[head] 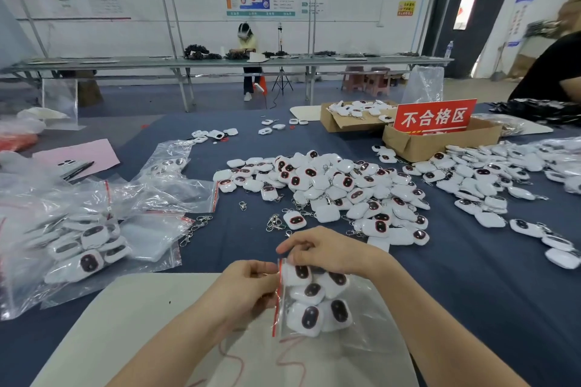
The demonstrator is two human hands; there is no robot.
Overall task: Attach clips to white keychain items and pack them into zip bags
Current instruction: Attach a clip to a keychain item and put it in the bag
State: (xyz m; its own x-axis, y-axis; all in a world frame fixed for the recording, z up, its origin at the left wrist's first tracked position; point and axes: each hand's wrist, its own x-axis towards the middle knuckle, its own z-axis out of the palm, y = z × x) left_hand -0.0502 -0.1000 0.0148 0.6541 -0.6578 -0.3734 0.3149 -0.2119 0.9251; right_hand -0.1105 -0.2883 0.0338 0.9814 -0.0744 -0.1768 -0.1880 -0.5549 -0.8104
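A clear zip bag [361, 311] with a red seal strip hangs in front of me, holding several white keychain items [309, 317] with dark oval faces. My left hand [248, 286] pinches the bag's red-striped mouth from the left. My right hand [323, 250] pinches the top corner of the same mouth from above. A big heap of loose white keychain items [333, 188] lies on the blue table beyond my hands. Loose metal clips [275, 223] lie between the heap and my hands.
Filled and empty zip bags [94, 229] pile up at the left. A cream mat [141, 324] lies under my arms. Cardboard boxes [440, 141] with a red sign stand at the back right, more white items [490, 185] spread right. Another person's arm [553, 72] is at the far right.
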